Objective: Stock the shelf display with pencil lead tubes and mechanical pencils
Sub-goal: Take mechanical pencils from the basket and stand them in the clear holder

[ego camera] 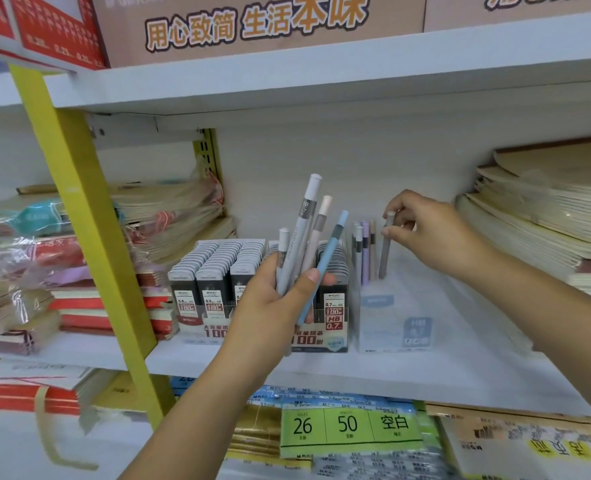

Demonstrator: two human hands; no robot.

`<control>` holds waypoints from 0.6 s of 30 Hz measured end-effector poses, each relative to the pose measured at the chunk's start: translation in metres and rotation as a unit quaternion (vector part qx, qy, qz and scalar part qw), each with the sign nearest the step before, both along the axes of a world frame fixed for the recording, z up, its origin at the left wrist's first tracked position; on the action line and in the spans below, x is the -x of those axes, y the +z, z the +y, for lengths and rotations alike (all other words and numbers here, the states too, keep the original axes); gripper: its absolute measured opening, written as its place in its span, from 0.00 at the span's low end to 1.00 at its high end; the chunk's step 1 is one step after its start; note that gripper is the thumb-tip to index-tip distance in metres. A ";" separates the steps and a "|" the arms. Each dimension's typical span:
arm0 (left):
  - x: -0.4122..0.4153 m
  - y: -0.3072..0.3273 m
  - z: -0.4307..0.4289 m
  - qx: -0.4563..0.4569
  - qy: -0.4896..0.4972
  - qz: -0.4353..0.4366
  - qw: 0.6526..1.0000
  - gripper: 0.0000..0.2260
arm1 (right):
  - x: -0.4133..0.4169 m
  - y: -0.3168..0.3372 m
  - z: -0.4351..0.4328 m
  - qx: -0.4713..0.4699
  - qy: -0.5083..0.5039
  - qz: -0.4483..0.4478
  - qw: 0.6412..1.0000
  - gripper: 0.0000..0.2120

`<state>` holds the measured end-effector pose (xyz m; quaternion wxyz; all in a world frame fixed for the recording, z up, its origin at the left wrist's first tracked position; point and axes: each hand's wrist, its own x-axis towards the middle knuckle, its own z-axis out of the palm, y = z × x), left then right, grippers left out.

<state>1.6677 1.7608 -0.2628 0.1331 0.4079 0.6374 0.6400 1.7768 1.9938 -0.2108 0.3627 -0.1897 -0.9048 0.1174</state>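
My left hand (273,299) grips a bunch of several mechanical pencils (304,237), grey, beige and blue, fanned upward in front of the shelf. My right hand (422,230) pinches the top of a grey mechanical pencil (386,251) that stands upright inside a clear display box (391,323). A few more pencils (363,251), white, grey and purple, stand at the back left of that box. Left of it, a display carton holds rows of black pencil lead tubes (214,268), partly hidden by my left hand.
Wrapped notebooks (79,271) are stacked at the left of the white shelf (408,375), and beige notebook stacks (547,216) at the right. A yellow ladder rail (89,216) slants across the left. Another shelf board runs overhead, with packaged stationery below.
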 end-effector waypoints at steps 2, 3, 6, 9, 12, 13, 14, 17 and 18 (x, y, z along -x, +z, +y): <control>-0.001 0.000 -0.001 0.002 0.000 0.000 1.000 0.06 | 0.000 0.001 0.001 -0.001 0.001 0.004 1.000 0.11; -0.001 0.001 -0.002 0.003 -0.002 0.000 1.000 0.05 | 0.000 0.001 0.002 0.002 0.002 0.004 1.000 0.13; -0.003 0.002 -0.003 0.003 -0.001 -0.001 1.000 0.05 | 0.003 -0.004 0.001 -0.016 -0.007 -0.001 1.000 0.15; -0.005 0.003 -0.003 0.002 0.000 -0.006 1.000 0.06 | 0.006 -0.012 0.002 -0.036 -0.015 0.013 0.999 0.13; -0.008 0.003 -0.004 0.007 -0.004 -0.013 1.000 0.09 | 0.009 -0.016 0.003 -0.098 -0.065 -0.009 0.993 0.10; -0.008 0.003 -0.005 0.008 -0.007 -0.017 1.000 0.10 | 0.010 -0.015 0.003 -0.115 -0.082 -0.025 0.990 0.10; -0.009 0.003 -0.005 0.008 -0.011 -0.021 1.000 0.12 | 0.010 -0.014 0.001 -0.123 -0.095 -0.036 0.987 0.11; -0.011 0.003 -0.007 0.007 -0.022 -0.036 0.999 0.19 | 0.003 -0.006 -0.016 -0.100 -0.081 0.024 0.991 0.11; -0.012 0.003 -0.006 0.002 -0.027 -0.040 0.999 0.21 | -0.001 -0.004 -0.026 -0.036 -0.044 0.075 0.996 0.11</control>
